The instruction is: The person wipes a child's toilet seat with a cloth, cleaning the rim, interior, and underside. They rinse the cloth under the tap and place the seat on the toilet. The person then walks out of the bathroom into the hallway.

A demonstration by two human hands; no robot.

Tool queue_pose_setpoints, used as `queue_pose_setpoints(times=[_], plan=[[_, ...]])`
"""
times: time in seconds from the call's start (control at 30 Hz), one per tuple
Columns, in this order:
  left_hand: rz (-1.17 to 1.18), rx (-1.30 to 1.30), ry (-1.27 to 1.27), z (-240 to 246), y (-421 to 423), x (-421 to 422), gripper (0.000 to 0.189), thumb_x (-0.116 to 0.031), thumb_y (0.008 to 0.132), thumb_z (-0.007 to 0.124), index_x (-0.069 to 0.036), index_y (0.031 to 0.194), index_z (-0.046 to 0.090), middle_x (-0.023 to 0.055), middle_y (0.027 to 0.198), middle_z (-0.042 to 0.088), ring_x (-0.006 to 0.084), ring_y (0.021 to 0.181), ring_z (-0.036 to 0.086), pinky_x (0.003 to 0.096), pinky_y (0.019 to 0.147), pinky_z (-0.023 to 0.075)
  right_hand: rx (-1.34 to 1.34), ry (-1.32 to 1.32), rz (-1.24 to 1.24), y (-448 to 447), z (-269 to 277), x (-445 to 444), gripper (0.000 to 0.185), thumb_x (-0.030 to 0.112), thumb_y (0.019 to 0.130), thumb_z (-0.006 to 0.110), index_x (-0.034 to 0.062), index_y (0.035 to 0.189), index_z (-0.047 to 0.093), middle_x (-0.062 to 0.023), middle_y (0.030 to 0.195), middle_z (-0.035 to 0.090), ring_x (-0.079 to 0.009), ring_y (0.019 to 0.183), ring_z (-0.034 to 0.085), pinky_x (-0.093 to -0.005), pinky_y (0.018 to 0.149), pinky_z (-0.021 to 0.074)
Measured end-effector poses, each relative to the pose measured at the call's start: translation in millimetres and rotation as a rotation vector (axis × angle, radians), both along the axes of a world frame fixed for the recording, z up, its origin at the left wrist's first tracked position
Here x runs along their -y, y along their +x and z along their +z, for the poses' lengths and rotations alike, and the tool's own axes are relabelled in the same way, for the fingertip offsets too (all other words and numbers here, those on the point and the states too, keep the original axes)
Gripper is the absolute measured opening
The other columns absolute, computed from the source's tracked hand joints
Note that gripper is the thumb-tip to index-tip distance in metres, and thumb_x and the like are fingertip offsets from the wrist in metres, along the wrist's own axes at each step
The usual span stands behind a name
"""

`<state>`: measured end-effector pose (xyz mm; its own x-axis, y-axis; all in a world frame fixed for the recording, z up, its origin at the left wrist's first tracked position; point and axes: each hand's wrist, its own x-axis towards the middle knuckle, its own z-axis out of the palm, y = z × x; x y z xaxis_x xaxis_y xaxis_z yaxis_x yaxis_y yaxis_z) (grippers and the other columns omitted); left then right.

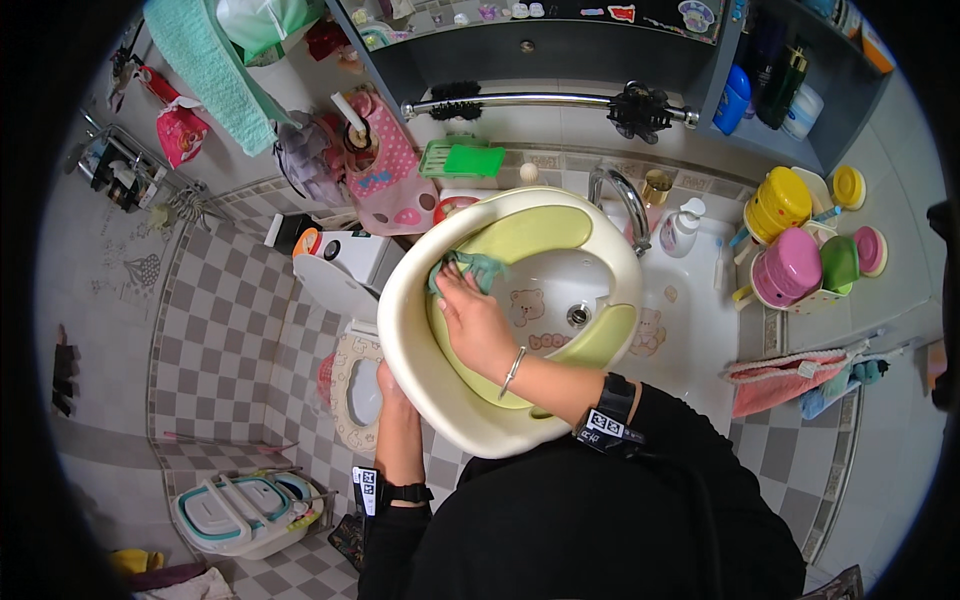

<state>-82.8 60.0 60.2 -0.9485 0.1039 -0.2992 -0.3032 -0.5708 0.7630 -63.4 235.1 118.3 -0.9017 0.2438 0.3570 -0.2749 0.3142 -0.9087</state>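
Observation:
A cream plastic child's seat ring (409, 300) with pale green pads (540, 229) lies over the white washbasin (690, 330). Through its opening the basin's drain and bear stickers show. My right hand (472, 315), with a silver bracelet at the wrist, presses a green cloth (480, 270) against the ring's upper left inner side. My left hand (390, 382) is at the ring's left outer edge; its fingers are mostly hidden under the rim, and it seems to support the ring there. The chrome faucet (630, 199) stands just beyond the ring's upper right edge.
A pump bottle (681, 227) and a toothbrush (718, 264) are on the basin's right side. Yellow (780, 204) and pink cups (787, 266) sit in wall holders. Left of the ring is a toilet with a patterned seat cover (346, 390). A green soap dish (472, 159) is behind.

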Motion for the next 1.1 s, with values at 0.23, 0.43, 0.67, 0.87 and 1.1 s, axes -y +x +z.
queue_pose_setpoints(times=[0.23, 0.43, 0.67, 0.87, 1.1], plan=[[0.051, -0.049, -0.036, 16, 4, -12, 0.037, -0.017, 0.091, 0.04, 0.005, 0.119, 0.05, 0.0181, 0.108, 0.059, 0.027, 0.092, 0.061, 0.0346, 0.082, 0.0504, 0.059, -0.549, 0.286, 15, 9, 22, 0.047, 0.012, 0.093, 0.049, -0.006, 0.134, 0.034, -0.0131, 0.128, 0.048, -0.0131, 0.112, 0.047, -0.0253, 0.093, 0.0385], [0.1, -0.137, -0.034, 25, -1, -5, 0.036, -0.015, 0.091, 0.04, 0.005, 0.119, 0.05, 0.0177, 0.108, 0.059, 0.026, 0.092, 0.061, 0.0342, 0.083, 0.0501, 0.074, 0.213, 0.932, 66, 0, 0, 0.054, 0.01, 0.092, 0.044, 0.0004, 0.141, 0.023, -0.0172, 0.148, 0.019, -0.0268, 0.135, 0.025, -0.0337, 0.108, 0.0244], [0.012, -0.239, 0.068, 15, -3, -6, 0.036, -0.015, 0.091, 0.04, 0.005, 0.119, 0.05, 0.0176, 0.108, 0.059, 0.0254, 0.092, 0.061, 0.0341, 0.083, 0.0499, -0.284, 0.085, 0.485, 27, 8, 18, 0.067, 0.019, 0.092, 0.045, 0.0025, 0.144, 0.005, -0.0227, 0.149, 0.0, -0.0335, 0.139, 0.001, -0.0378, 0.112, 0.0093], [0.141, -0.186, -0.208, 21, -5, 1, 0.035, -0.016, 0.089, 0.045, 0.006, 0.115, 0.053, 0.0162, 0.107, 0.06, 0.023, 0.09, 0.062, 0.0315, 0.08, 0.0499, -0.251, 0.042, 0.808, 30, 14, 9, 0.067, 0.024, 0.095, 0.041, 0.0023, 0.143, -0.001, -0.0163, 0.15, -0.009, -0.0244, 0.139, -0.005, -0.0339, 0.112, 0.005], [0.233, -0.126, -0.111, 38, -2, 19, 0.033, -0.015, 0.089, 0.044, 0.005, 0.111, 0.055, 0.0157, 0.104, 0.061, 0.0229, 0.087, 0.062, 0.0309, 0.079, 0.05, 0.053, 0.366, 1.35, 73, -8, -30, 0.065, 0.021, 0.094, 0.043, 0.0016, 0.143, 0.006, -0.0177, 0.15, -0.002, -0.028, 0.139, 0.003, -0.0369, 0.112, 0.0128]])
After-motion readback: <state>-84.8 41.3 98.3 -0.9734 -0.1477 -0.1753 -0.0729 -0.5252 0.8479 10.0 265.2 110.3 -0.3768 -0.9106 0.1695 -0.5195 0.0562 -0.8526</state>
